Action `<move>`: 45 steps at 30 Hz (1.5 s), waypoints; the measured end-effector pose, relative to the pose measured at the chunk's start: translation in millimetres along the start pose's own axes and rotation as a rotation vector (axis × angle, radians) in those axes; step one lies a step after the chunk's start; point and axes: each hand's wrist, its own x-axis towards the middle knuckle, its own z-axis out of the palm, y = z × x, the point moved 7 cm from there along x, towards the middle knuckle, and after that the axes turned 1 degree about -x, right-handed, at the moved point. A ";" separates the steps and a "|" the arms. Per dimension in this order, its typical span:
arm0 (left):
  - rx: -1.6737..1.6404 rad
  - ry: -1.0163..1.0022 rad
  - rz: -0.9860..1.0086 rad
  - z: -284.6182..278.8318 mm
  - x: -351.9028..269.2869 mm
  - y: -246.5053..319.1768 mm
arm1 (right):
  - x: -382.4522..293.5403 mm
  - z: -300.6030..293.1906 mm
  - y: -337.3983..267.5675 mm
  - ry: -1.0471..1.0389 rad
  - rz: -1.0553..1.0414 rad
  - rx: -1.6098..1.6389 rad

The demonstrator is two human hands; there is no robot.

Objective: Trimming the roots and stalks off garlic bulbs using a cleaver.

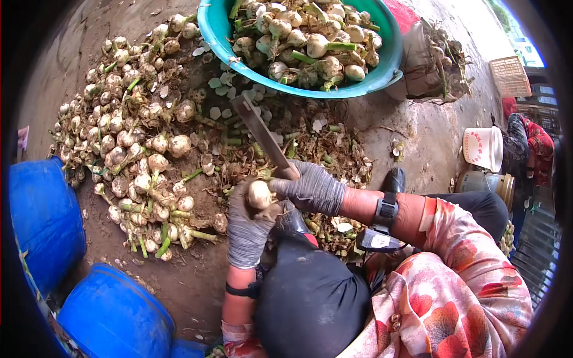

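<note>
Both my hands wear grey knit gloves. My left hand point(248, 228) holds a white garlic bulb point(258, 195), its fingers curled around the bulb. Just right of it, my right hand point(313, 185) grips the handle of a long flat-bladed knife point(259, 129); the blade points up and to the left, away from me. My right fingertips are close to the bulb; whether they touch it is unclear. Beyond the knife stands a turquoise plastic tub point(286, 88) heaped with trimmed garlic bulbs. A large pile of garlic bulbs point(134, 147) with stem stubs and roots lies on the ground to the left.
Blue plastic barrels point(116, 308) stand at the lower left. Garlic trimmings point(322, 143) cover the ground before me. A filled sack point(421, 62) is beside the tub. White point(483, 147) and tan point(485, 183) buckets stand at the right, near another person in red patterned clothing point(539, 147).
</note>
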 end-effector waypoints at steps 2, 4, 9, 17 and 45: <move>-0.046 -0.034 -0.050 -2.0 3.5 -1.9 | 3.7 4.0 16.7 -0.025 0.094 0.183; -0.034 -0.041 -0.067 -8.2 5.3 -5.6 | -1.6 8.0 6.8 -0.051 0.124 0.108; -0.009 -0.054 -0.116 -6.8 6.3 -16.4 | 2.3 12.9 9.7 0.013 -0.265 -0.282; 0.797 -0.145 0.292 -37.1 -33.4 -101.4 | -36.9 3.7 -42.3 -0.193 -0.446 -0.872; 0.597 -0.249 0.324 -8.7 -59.6 -65.8 | -17.9 -0.1 19.4 -0.276 -0.542 -0.992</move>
